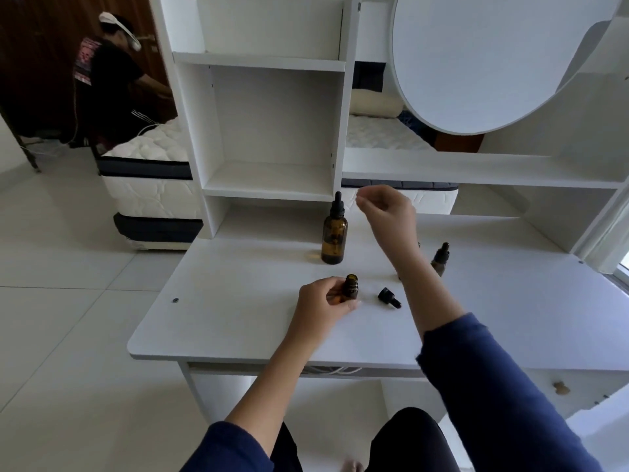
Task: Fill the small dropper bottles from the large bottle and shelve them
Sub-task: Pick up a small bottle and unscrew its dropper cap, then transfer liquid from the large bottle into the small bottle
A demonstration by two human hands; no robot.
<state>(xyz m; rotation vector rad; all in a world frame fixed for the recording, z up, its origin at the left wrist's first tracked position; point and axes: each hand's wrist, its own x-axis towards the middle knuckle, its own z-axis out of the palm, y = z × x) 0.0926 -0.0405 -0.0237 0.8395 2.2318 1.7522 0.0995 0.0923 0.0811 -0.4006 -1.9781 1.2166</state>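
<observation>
Head view: small bottle (351,287), uncapped and upright on the desk (238,318), gripped from the side by the left hand (323,301), fingers curled round it. Its cap (389,297) lies on its side just right of that hand. Large bottle (334,233) stands beyond the left hand, capped and upright. Right hand (384,207) hovers just right of its dropper top, fingers loosely curled, nothing in them. Second small bottle (440,257), capped, stands right of the right forearm, partly hidden.

Step, as judged: unscrew the large bottle's dropper.
- Pinch the collar, not the bulb.
- No hand steadies the large bottle, so turn gently and lift straight.
- Keep the small bottle's mouth level.

Shelf (272,192) sits beyond both hands.
</observation>
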